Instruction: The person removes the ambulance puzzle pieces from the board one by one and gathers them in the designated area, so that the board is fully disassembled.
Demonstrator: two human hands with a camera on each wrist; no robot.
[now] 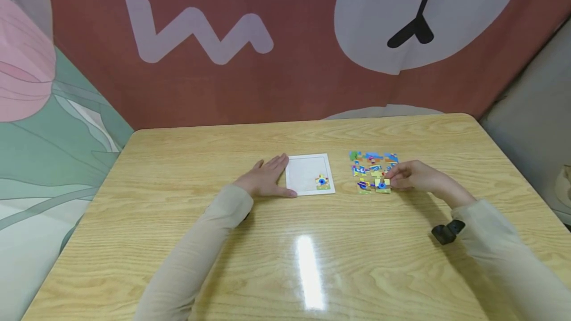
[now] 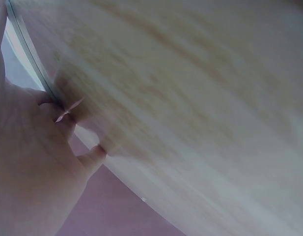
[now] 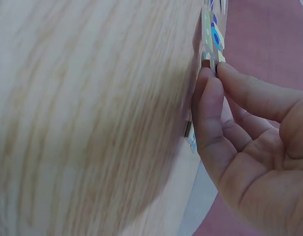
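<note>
A square white puzzle tray (image 1: 307, 156) lies on the table with one printed jigsaw piece (image 1: 322, 182) in its near right corner. Along the tray's left edge rests my left hand (image 1: 266, 178), fingers extended and thumb at the near left corner. My right hand (image 1: 415, 176) pinches a jigsaw piece (image 1: 381, 186) with a blue round print between thumb and fingertips; the right wrist view shows this piece (image 3: 216, 37) tilted close over the wood. Beyond it, several colourful loose pieces (image 1: 372, 156) lie grouped to the right of the tray.
The light wooden table (image 1: 250, 271) has a rounded far edge against a reddish-brown wall covering (image 1: 223, 93) with a cartoon print. A black wrist device (image 1: 447, 232) sits by the right sleeve cuff. A bright light reflection (image 1: 309, 271) falls on the near tabletop.
</note>
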